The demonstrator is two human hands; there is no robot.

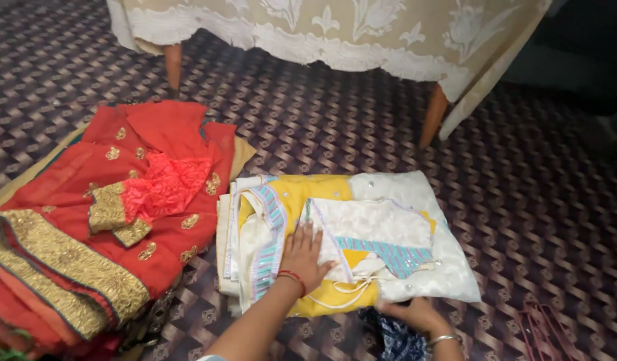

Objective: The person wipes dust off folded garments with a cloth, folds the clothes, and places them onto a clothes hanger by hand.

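Nearest the camera, the right hand (415, 314) grips the near edge of a folded cream, yellow and turquoise garment (342, 241), fingers curled under the cloth just above a dark blue patterned cloth (395, 341). The left hand (303, 257), a red thread at its wrist, lies flat with fingers spread, pressing down on the middle of the same garment. That garment rests on the patterned carpet (522, 200) as a compact rectangle, so the folding looks nearly finished, with only the near edge and loose white drawstrings left to tidy. To its left lies one red garment with gold embroidery (101, 227), spread loosely and, by its look, not yet folded. A reddish strap-like item (546, 327) sits at the right. Farther back stands one table under a cream lace tablecloth (335, 33), two wooden legs visible.
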